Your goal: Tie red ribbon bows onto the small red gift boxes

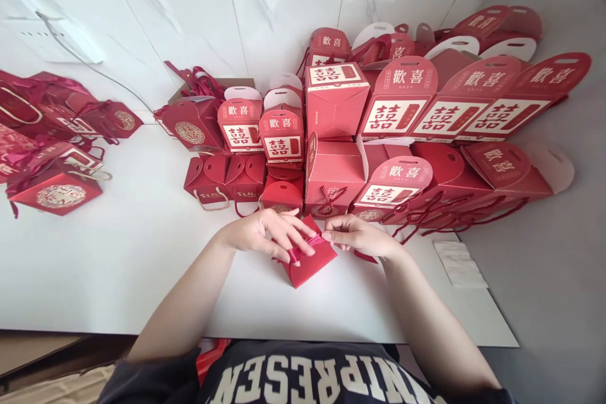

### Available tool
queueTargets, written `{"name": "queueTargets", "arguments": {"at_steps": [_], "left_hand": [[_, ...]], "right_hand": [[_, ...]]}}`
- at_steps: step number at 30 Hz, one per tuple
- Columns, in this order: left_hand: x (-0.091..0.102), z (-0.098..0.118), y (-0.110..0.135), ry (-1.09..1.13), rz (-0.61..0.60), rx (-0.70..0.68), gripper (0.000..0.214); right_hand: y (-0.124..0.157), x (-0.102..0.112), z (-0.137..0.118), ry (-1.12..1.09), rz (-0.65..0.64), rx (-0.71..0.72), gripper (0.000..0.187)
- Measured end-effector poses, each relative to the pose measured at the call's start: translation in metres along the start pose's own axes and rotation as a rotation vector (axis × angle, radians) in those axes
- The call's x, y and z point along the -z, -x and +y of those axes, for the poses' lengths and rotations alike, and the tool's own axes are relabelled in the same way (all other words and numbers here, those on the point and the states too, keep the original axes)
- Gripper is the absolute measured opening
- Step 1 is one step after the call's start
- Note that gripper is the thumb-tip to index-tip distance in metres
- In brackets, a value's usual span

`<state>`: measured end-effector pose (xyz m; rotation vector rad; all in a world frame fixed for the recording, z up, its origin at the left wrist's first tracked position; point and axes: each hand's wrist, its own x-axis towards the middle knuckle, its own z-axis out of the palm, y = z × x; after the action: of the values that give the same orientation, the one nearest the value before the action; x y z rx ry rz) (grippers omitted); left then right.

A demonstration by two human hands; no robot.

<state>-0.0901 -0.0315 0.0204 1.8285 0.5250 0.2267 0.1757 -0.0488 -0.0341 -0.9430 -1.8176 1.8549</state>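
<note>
A small red gift box [310, 269] lies on the white table in front of me, with a pink-red ribbon [314, 241] across its top. My left hand [269, 233] rests over the box, its fingers spread and touching the ribbon and lid. At the box's right corner, my right hand [353, 233] pinches an end of the ribbon between thumb and forefinger. A loose dark red ribbon tail [366, 257] trails on the table below that hand. Part of the box's top is hidden under my left fingers.
Stacked red gift boxes [336, 167] stand close beyond my hands, several with cord handles. More red boxes [66, 186] with ribbons sit at the far left. White tissue packs [460, 264] lie at the right, near the grey wall. A cable [108, 79] runs down the tiled wall.
</note>
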Motion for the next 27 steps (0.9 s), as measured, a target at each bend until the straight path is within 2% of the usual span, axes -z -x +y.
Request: {"name": "queueTargets", "arguments": {"at_steps": [2,4,8,12,18,21,27], "left_hand": [[-0.006,-0.01,-0.006,0.06,0.085,-0.007,0.029],[-0.013,-0.017,-0.007,0.062,0.22,0.002,0.029],[-0.022,-0.019,-0.008,0.047,0.394,0.061,0.029],[-0.021,-0.018,-0.009,0.028,0.386,0.106,0.026],[-0.018,-0.017,-0.011,-0.085,0.354,0.145,0.026],[-0.018,-0.015,-0.011,-0.106,0.32,0.14,0.03],[-0.019,-0.011,-0.01,-0.159,0.33,0.129,0.025]], "right_hand": [[-0.001,0.001,0.001,-0.002,-0.006,0.02,0.045],[0.0,0.003,0.001,0.007,-0.004,0.031,0.044],[0.007,0.011,0.0,0.039,-0.012,0.042,0.043],[0.016,0.014,-0.003,-0.018,-0.062,0.148,0.037],[0.009,-0.008,-0.007,-0.048,0.094,0.313,0.021],[0.0,-0.021,-0.01,0.085,0.171,0.39,0.02],[-0.009,-0.033,-0.018,0.506,0.285,0.483,0.019]]}}
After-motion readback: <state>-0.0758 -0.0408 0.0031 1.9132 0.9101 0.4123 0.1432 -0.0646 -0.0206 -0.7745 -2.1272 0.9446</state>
